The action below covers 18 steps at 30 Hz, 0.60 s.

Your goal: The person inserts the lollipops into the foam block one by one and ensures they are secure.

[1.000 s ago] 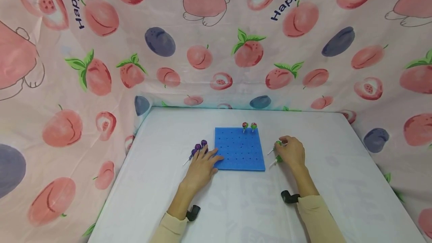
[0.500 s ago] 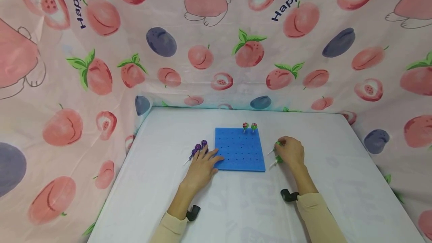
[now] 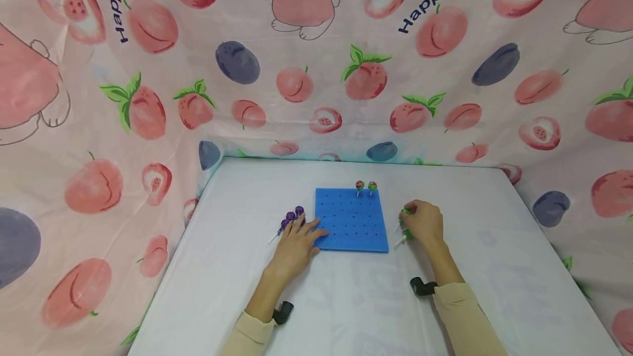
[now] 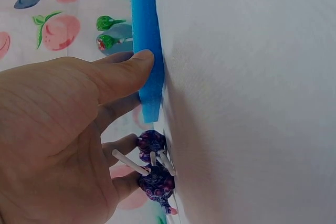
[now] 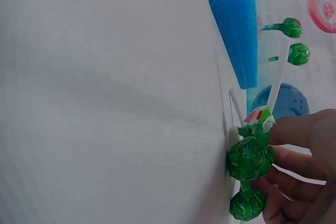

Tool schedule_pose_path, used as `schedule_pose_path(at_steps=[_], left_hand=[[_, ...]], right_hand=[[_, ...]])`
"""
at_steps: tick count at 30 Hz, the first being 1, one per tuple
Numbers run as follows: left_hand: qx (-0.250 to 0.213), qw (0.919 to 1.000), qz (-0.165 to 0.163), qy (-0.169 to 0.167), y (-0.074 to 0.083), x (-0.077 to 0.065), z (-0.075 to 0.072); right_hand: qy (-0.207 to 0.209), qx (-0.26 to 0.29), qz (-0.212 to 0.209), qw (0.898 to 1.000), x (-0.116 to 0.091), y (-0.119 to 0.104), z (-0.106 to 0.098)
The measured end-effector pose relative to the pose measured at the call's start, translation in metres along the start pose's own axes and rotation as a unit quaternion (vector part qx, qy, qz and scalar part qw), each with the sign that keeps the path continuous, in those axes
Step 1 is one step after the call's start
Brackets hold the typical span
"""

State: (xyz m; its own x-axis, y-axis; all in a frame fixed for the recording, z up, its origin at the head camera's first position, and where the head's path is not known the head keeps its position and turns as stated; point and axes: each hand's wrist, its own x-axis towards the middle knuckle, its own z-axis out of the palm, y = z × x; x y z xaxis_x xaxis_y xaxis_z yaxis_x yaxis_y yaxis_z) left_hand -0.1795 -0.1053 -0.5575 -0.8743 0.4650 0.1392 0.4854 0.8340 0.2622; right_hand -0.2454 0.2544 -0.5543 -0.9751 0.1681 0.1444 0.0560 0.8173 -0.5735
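A blue foam board (image 3: 351, 218) with rows of small holes lies on the table. Two green-and-red lollipops (image 3: 360, 185) stand upright at its far right edge. My left hand (image 3: 294, 243) rests on the board's left side with fingers spread, the thumb against its edge (image 4: 148, 77). Its other fingertips touch a cluster of purple lollipops (image 4: 156, 182) lying beside the board. Right of the board, my right hand (image 3: 427, 225) pinches a green lollipop (image 3: 405, 212), its stick slanting; fingers partly hide it. Other green-wrapped lollipops (image 5: 251, 158) lie against the table just by those fingers.
White cloth covers the table (image 3: 346, 306). A fruit-print curtain (image 3: 316, 70) rises behind the table and along both sides. Dark wrist-camera mounts (image 3: 422, 287) stick out inward from both wrists.
My right hand has shifted slightly left, and the stick of its green lollipop has swung from pointing sideways to a steeper slant. The left hand has stayed in place.
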Motion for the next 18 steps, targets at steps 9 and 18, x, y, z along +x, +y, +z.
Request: schedule_pose_path(at_steps=[9, 18], left_hand=[[0.001, 1.0000, 0.001, 0.001, 0.0004, -0.0004, -0.0005], [-0.002, 1.0000, 0.001, 0.002, -0.0003, 0.0001, 0.0004]], right_hand=[[0.020, 0.005, -0.016, 1.000, -0.0012, -0.0019, -0.0005], [0.032, 0.015, -0.014, 0.999, 0.0012, -0.0040, -0.0026]])
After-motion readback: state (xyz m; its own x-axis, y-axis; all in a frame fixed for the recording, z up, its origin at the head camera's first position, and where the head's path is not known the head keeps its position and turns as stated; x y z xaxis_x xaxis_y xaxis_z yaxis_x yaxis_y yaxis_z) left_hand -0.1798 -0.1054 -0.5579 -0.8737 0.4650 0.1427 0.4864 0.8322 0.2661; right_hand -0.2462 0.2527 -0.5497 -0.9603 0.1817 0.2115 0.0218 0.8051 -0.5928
